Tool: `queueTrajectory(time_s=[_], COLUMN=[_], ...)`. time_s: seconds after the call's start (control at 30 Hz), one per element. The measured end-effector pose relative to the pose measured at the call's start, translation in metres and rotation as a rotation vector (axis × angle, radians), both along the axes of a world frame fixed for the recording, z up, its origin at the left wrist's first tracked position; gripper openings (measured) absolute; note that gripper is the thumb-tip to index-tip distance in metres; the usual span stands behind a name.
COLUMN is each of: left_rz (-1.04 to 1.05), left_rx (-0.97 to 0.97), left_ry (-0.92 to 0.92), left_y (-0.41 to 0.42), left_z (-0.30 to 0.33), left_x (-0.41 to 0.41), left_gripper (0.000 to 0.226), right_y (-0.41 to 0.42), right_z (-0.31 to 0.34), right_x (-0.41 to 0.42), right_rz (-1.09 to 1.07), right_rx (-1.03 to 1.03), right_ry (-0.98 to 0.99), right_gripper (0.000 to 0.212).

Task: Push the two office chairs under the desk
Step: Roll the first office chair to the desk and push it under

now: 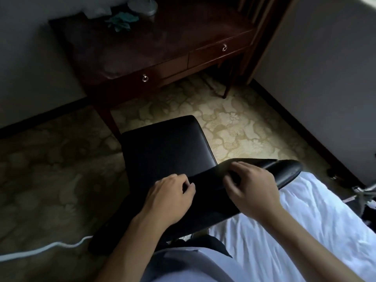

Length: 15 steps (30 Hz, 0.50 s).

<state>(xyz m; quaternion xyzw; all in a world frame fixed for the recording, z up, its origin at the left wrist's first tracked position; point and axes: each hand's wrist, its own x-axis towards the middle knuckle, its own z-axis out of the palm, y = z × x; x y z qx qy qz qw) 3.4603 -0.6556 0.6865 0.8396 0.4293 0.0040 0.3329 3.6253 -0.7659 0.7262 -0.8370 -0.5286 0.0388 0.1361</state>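
Note:
A black leather chair (162, 147) stands on the carpet in front of me, its seat facing a dark wooden desk (142, 47) with two ring-pull drawers. The chair sits short of the desk's front edge, near the desk's left front leg. My left hand (171, 196) rests on the top of the chair's backrest, fingers curled over it. My right hand (252, 190) grips the same top edge further right. Only one chair is in view.
A white-sheeted bed (305, 220) lies at the right beside the chair. A white cable (50, 246) runs over the patterned carpet at lower left. Walls close in on the left and right. On the desk lie a teal cloth (120, 20) and a round-based object (145, 6).

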Motion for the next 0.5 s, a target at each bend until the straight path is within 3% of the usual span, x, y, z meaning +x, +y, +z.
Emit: queueTrajectory(time_s=[0.23,0.33,0.5], left_rz=[-0.02,-0.01,0.04], left_rx=[-0.059,-0.051,-0.052], left_ry=[0.032,0.019,0.023], left_y=[0.006,0.015,0.016], left_z=[-0.002,0.002,0.008], left_x=[0.01,0.021,0.041], left_gripper=[0.027,0.032,0.043], right_y=[0.008,0.017,0.028], right_z=[0.002,0.005,0.006], right_x=[0.011,0.022,0.05], right_rz=[-0.07,-0.139,-0.115], right_rx=[-0.004,0.087,0.023], right_ry=[0.027,0.059,0.05], right_gripper=[0.023,0.023,0.021])
